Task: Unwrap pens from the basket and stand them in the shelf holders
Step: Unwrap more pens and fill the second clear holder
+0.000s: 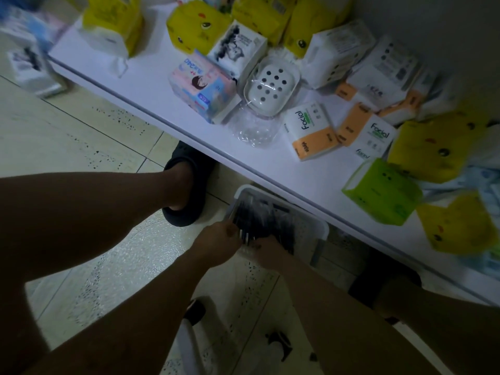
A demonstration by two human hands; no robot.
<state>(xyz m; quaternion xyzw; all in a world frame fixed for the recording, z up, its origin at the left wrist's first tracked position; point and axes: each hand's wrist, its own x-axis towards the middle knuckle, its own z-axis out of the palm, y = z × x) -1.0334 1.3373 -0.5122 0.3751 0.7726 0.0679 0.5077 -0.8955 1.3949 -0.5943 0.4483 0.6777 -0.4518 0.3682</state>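
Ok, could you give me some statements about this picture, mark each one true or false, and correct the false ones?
1. The left hand and the right hand are both down at the basket. True.
2. The basket stands on the shelf. False: it stands on the floor, partly under the shelf edge.
3. The left hand holds dark pens. True.
4. A white soap dish with holes lies on the shelf. True.
5. The Facial packs are blue. False: they are orange and white.
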